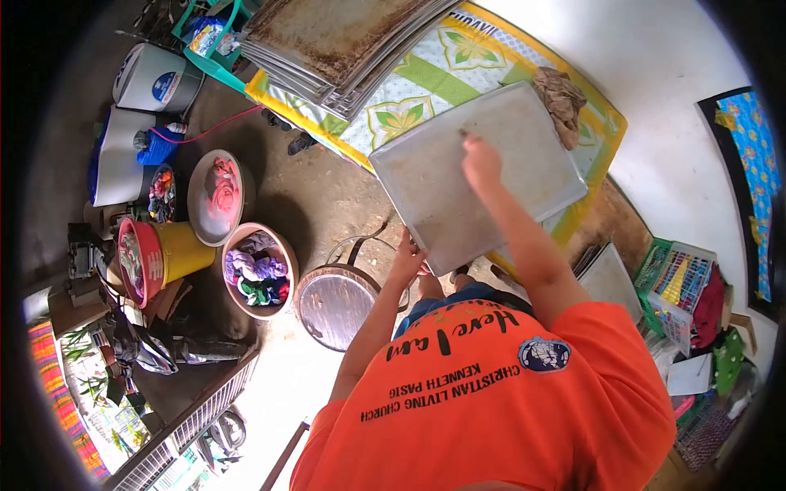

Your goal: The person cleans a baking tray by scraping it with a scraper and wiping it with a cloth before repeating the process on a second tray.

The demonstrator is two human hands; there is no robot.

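A flat grey metal baking tray [499, 176] lies tilted across the corner of the covered table, its near-left corner jutting past the edge. My left hand [407, 260] is closed on that corner, fingers along the rim. Over the tray's upper middle, my right hand [481, 159] is closed in a pinch, with a small dark tip showing beyond the fingers; what it is I cannot make out. A crumpled brown cloth [561, 106] lies against the tray's far right edge. Beyond the tray, a stack of browned baking trays [319, 41] rests on the same table.
The table wears a yellow, green and white patterned cover [401, 119]. On the floor to the left stand a round stool [337, 307], a basin of clothes [260, 270], a white basin [217, 196] and a yellow bucket [184, 250]. Crates [675, 286] stand at the right.
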